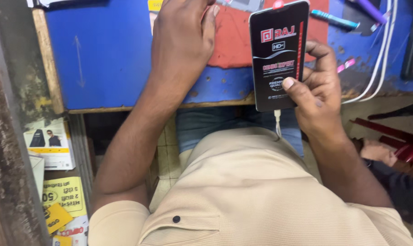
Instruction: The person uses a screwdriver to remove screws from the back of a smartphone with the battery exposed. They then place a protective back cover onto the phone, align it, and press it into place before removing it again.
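My right hand (pixel 316 86) grips a black phone (pixel 278 54) upright, thumb pressed on its lower front, which is covered by a printed protective film. A white cable (pixel 277 122) hangs from the phone's bottom end. My left hand (pixel 183 38) rests palm down with curled fingers on the blue worktop (pixel 106 59), touching the edge of a red mat (pixel 233 41). It holds nothing that I can see.
Pens and small tools (pixel 334 19) lie at the back right of the worktop, beside white cables (pixel 379 54). Printed boxes and yellow cards (pixel 56 182) are stacked at lower left. Another person's hand (pixel 379 152) and dark sleeve show at the right.
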